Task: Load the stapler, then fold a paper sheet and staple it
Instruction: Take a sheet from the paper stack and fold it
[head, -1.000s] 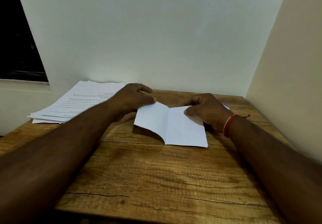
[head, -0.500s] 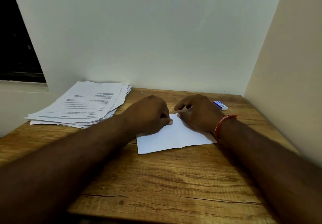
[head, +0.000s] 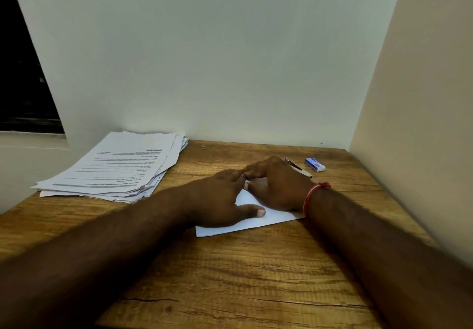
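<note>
The folded paper sheet (head: 272, 218) is laid flat on the wooden table (head: 230, 277) and is pressed down by both hands. The left hand (head: 220, 198) is spread flat on it, fingers straight and thumb out; the right hand (head: 279, 188) is arched over it, fingertips down on the paper – nothing is gripped. Just behind the right hand the stapler (head: 299, 169) is partly hidden, with a small blue staple box (head: 315, 164) beside it. A stack of printed papers (head: 115, 167) is seen at the far left.
</note>
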`<state>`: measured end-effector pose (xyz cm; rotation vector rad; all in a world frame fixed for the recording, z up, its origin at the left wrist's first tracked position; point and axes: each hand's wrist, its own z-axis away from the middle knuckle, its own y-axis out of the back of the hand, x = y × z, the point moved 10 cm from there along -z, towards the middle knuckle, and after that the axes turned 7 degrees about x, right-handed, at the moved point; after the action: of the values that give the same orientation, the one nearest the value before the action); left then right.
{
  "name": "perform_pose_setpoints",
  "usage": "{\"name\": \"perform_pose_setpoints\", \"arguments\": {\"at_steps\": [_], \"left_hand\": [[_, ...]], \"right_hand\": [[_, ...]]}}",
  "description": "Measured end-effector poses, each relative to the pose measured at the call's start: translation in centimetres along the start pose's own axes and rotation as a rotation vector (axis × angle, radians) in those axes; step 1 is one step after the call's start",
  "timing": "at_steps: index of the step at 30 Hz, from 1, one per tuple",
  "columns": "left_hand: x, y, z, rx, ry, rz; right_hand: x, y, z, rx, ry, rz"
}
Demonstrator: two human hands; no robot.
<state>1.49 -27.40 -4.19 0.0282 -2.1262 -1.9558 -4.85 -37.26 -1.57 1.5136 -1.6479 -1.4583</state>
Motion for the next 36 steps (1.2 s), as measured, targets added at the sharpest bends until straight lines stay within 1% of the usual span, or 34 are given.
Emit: {"name": "perform_pose_setpoints", "arguments": {"at_steps": [4,6,8,11,17,23,25,27,28,29,30,32,36], "left_hand": [[0.4,-0.9,0.7,-0.028,0.022,0.036],[0.4,-0.9,0.5,-0.034,0.025,0.031],[0.4,-0.9,0.5,-0.044,0.026,0.021],[0.3,-1.0,0.6,-0.066,0.049,0.014],[-0.6,-1.3,0.8,-0.123,0.095,-0.025],[-1.3,-0.5,0.8,-0.120,0.074,-0.001],[-1.8,0.5,0.5,-0.104,0.047,0.018],[-2.8,2.8,-0.2,0.073,-0.008,0.039],[-3.5,4.0,-0.5,0.176,-0.026,0.054],[-4.2,5.0,-0.6,0.238,-0.017,0.085],[-4.7,5.4,-0.5,0.248,0.015,0.124],[-5.0,5.4,0.0,0.199,0.082,0.161],[-5.1,4.5,-0.1,0.164,0.114,0.183]], "right_hand": [[-0.9,-1.0,0.4,-0.067,0.013,0.065],[-1.1,-1.3,0.7,-0.110,0.001,0.050],[-1.3,-2.1,1.0,-0.194,0.015,0.015],[-1.5,-3.4,1.2,-0.308,0.027,0.064],[0.0,-3.9,1.1,-0.355,-0.015,0.201],[0.3,-3.6,1.4,-0.351,0.005,0.185],[0.8,-2.6,1.1,-0.277,-0.029,0.130],[1.4,-0.6,0.7,-0.133,-0.078,0.084],[1.6,0.0,0.6,-0.088,-0.084,0.085],[1.6,0.5,0.5,-0.065,-0.080,0.087],[1.5,0.7,0.4,-0.060,-0.077,0.093],[1.1,0.9,0.5,-0.074,-0.081,0.092],[0.9,1.3,0.6,-0.085,-0.104,0.078]]}}
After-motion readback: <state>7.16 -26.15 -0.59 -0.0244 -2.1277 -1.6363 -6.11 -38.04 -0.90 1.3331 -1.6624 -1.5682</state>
